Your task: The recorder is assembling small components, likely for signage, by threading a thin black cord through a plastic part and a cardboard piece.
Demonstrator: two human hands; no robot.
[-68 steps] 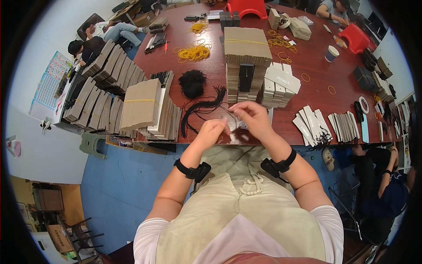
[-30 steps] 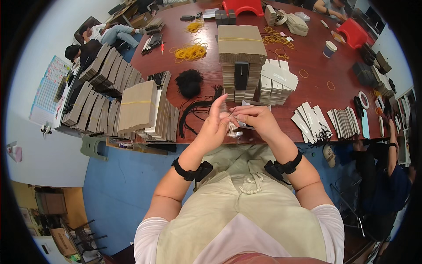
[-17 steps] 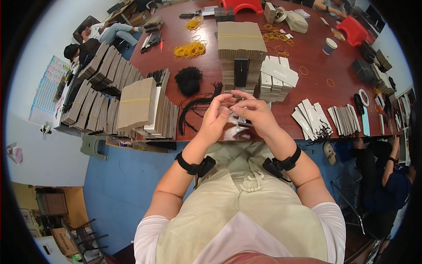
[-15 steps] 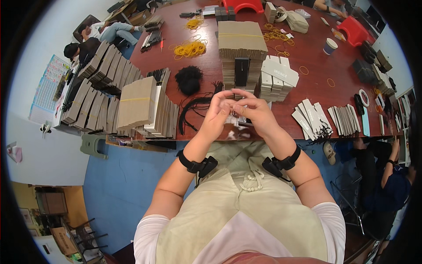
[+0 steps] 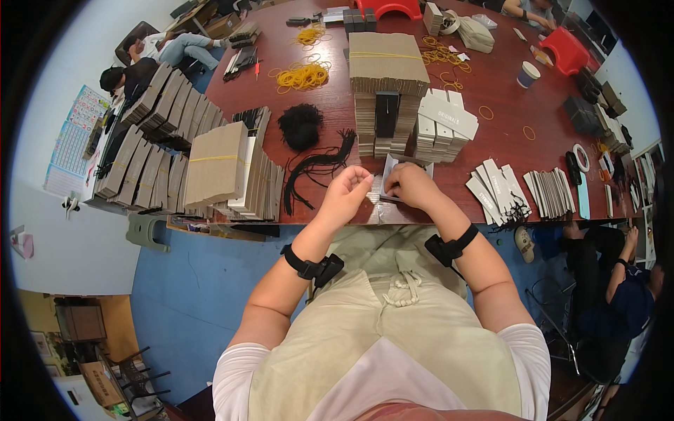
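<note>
My left hand (image 5: 347, 194) is raised over the table's near edge, its fingers curled and the thumb close to the index finger. Whatever lies between those fingertips is too small to name. Beside it, my right hand (image 5: 415, 185) reaches with bent fingers into a small open box with pale walls (image 5: 386, 168). The fingertips are partly hidden, so what they grip cannot be made out. Loose black cords (image 5: 317, 168) lie left of my left hand, below a fluffy black bundle (image 5: 302, 127). Just beyond the box rises a tall banded stack of grey-brown cards (image 5: 388, 59).
White printed tags (image 5: 449, 116) are piled right of the tall stack. More tags with black strings (image 5: 498, 191) and a row of cards (image 5: 550, 191) lie at right. Banded card stacks (image 5: 217, 165) crowd the left. Yellow rubber bands (image 5: 303, 77) and a paper cup (image 5: 527, 74) sit farther back.
My hands were together at the fingertips and are now apart. The right hand has gone down into the box, now more visible; the left has drawn slightly nearer and stays raised.
</note>
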